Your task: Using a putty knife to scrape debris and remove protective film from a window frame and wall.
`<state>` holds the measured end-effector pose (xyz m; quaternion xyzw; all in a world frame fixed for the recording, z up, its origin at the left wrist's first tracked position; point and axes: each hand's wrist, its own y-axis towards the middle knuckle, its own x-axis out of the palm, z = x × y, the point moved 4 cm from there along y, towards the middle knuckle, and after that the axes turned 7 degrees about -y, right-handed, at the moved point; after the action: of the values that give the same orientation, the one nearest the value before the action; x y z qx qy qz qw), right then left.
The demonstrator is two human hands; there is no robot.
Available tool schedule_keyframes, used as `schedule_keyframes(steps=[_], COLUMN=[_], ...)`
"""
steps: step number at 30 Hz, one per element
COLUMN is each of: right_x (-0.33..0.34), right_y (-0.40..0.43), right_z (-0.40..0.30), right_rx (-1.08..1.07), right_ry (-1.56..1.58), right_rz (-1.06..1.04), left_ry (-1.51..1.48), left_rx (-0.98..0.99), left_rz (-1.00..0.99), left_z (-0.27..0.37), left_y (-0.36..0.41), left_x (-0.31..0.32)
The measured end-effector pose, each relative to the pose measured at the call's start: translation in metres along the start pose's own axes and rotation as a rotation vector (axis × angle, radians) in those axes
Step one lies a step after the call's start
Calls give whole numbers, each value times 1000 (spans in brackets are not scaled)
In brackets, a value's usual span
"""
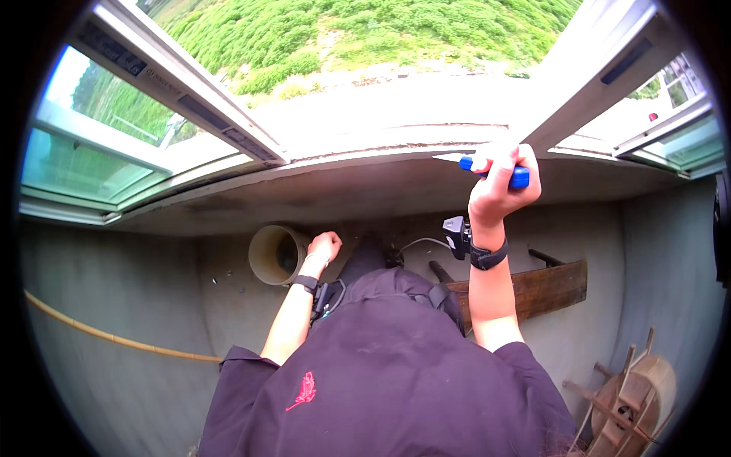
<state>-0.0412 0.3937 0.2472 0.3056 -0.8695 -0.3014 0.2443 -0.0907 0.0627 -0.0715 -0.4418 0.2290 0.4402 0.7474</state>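
Observation:
My right hand is raised at the window sill, its fingers closed around the blue handle of a pointed tool. The tool's pale, tapered tip points left along the sill's inner edge; the picture does not settle its exact kind. Lower down, my left hand hangs beside a pale bucket, fingers curled, with nothing visible in them. Before me is the white window frame, its lower edge chipped and marked with brown. Both wrists wear black straps with small devices.
A wooden bench stands below my right forearm. At the lower right lies a wooden wheel-like object with sticks. A bamboo pole crosses the left side. Glazed window sashes flank the opening, with green plants outside.

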Motion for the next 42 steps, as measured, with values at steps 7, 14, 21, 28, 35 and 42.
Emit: schedule_keyframes(steps=[7,14,21,28,35,42], right_x=[7,-11,1,3,11,4], right_y=[-18,-13,-24,-32,-34,-35], right_z=[39,6,26,38,34,29], right_rx=[-94,-110,-70,-152,-134,105], right_ry=[-193,99,11,-90,-129,-212], right_rz=[27,201,200,160,175,204], left_ry=[-248,-157,-317,-162,-230,-265], left_rx=[-392,-442,-510,-426,-418,-346], left_rz=[-546,-315,-312,-301,-331,-339], left_z=[-106,-146,-158,-149,-168,-210], left_y=[-53,-95,-108,-108,-95,-75], left_x=[40,49,46,25,3,-12])
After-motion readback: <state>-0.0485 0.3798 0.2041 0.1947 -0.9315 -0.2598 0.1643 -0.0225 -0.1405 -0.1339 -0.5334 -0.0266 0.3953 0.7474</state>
